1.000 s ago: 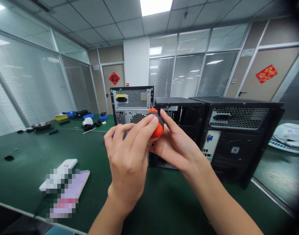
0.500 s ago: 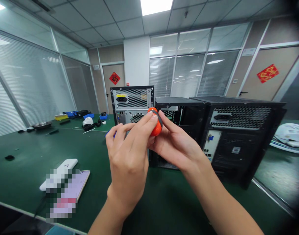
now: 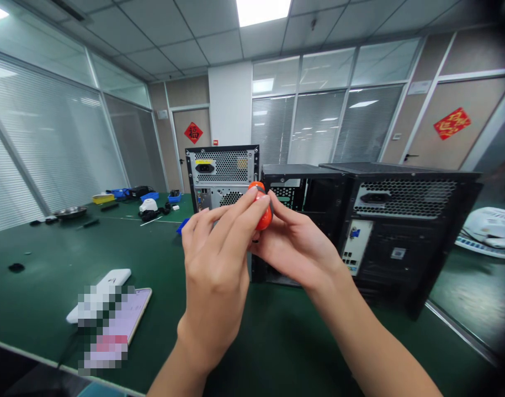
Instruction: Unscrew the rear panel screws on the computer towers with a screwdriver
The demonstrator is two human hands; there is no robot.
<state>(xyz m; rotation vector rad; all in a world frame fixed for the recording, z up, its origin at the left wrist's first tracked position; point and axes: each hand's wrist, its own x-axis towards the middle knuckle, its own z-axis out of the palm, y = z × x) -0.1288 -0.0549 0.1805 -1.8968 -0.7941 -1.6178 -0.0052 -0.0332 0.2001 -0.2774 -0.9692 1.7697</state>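
Both hands are raised together in front of the computer cases. An orange and black screwdriver (image 3: 264, 221) is between them, its handle toward me and its tip close to the right rear edge of the silver-backed computer case (image 3: 231, 173). My left hand (image 3: 219, 264) pinches the handle from the left with thumb and fingers. From the right, my right hand (image 3: 302, 248) closes around the same handle, its fingertips partly hidden behind it. Whether the tip sits in a screw cannot be made out. Behind my right hand stands an open black case frame (image 3: 324, 193).
A black computer case (image 3: 401, 231) stands at the right. On the green table (image 3: 161, 331), a white power bank (image 3: 111, 278) and a phone (image 3: 140, 309) lie front left. Farther back are a metal bowl (image 3: 70, 212), blue trays (image 3: 149, 196) and dark cables (image 3: 150, 215).
The fingers of my left hand have shifted slightly around the screwdriver handle, showing more orange. Both hands otherwise keep their place, and the cases have not moved.
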